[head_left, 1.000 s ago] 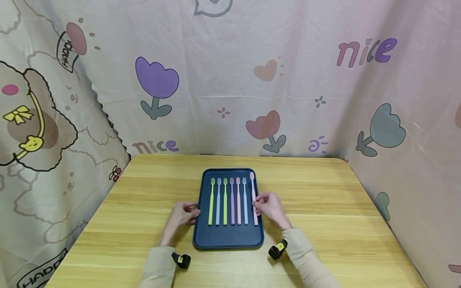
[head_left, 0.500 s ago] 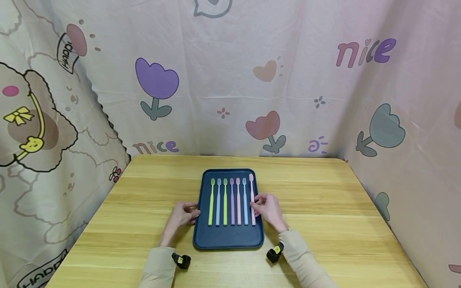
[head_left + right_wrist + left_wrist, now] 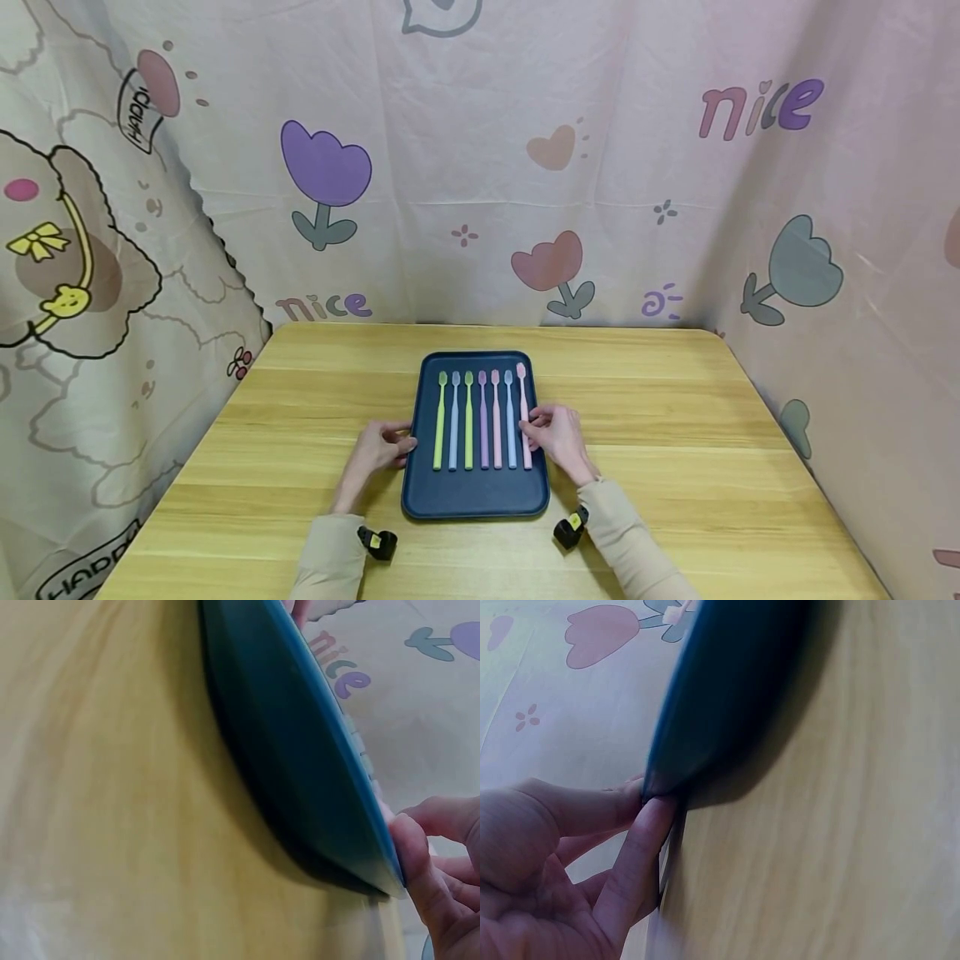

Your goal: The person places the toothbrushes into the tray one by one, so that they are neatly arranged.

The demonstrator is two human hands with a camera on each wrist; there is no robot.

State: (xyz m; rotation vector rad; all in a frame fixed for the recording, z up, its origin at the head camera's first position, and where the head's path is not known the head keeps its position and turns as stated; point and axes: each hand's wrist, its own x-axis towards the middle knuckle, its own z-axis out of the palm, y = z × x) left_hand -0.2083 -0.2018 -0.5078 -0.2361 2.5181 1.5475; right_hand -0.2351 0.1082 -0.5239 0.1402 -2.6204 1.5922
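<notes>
A dark blue tray (image 3: 480,498) lies on the table with a row of toothbrushes, heads pointing to the far side. My right hand (image 3: 558,439) pinches the handle of the rightmost pink toothbrush (image 3: 522,387) over the tray's right side; its head reaches slightly farther than the others. Thumb and fingers of my left hand (image 3: 380,446) grip the tray's left rim, which the left wrist view shows close up with the hand (image 3: 562,847) at the edge. In the right wrist view the tray wall (image 3: 300,750) hides most of the brushes, and the right hand (image 3: 442,862) appears at the rim.
Beside the held one lie a blue toothbrush (image 3: 511,425), another pink toothbrush (image 3: 497,425), a purple toothbrush (image 3: 483,425), and further blue and yellow-green ones. The wooden table (image 3: 645,392) extends around the tray. A printed curtain (image 3: 450,150) hangs behind.
My right hand has shifted slightly left with the pink toothbrush, bringing it closer to the blue one and more parallel to the row. The left hand stays at the tray rim.
</notes>
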